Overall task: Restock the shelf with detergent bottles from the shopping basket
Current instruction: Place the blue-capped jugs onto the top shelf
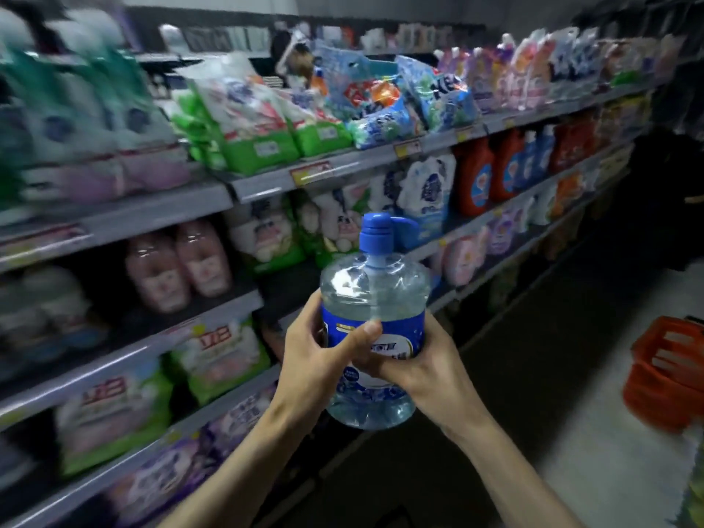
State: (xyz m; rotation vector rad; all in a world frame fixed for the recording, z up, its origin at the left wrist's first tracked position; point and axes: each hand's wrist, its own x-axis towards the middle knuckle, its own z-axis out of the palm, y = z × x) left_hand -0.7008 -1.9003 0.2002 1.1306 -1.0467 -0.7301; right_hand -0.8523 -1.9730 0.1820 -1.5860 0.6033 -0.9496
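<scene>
**Detergent bottle** (375, 299): one, clear plastic, pale blue liquid inside. Blue cap (375, 238) on top, blue label (404, 329) round the middle. Upright, held in the air in front of the shelf (343, 169), well apart from the shopping basket, touching no shelf board.

**Left hand** (316, 360): grasps the bottle from its left side, with the thumb laid across the front of the label and the fingers curled round the far side.

**Right hand** (423, 369): grasps the bottle from its right side, lower on the label, with the fingers curled across the front just under the left thumb.

**Shelf**: grey, several tiers, running from near left to far right. Yellow and red price tags (310, 172) sit along the front edges.
- Upper tier: green-and-white bags (259, 135), blue-and-white bags (384, 104) heaped beside them, and pastel pouches (525, 74) farther right.
- Next tier down: pink bottles (179, 264) at left, white pouches behind the cap, and red bottles (474, 181) with blue labels farther right.
- Lower tiers: green-and-white bags and purple packs, blurred.

**Shopping basket** (664, 379): orange-red plastic with slotted sides, on the floor (571, 432) at the right edge of view. Its contents cannot be made out.

**Picture quality**: the left side of the shelf is heavily blurred, and print on the packs there is unreadable.
</scene>
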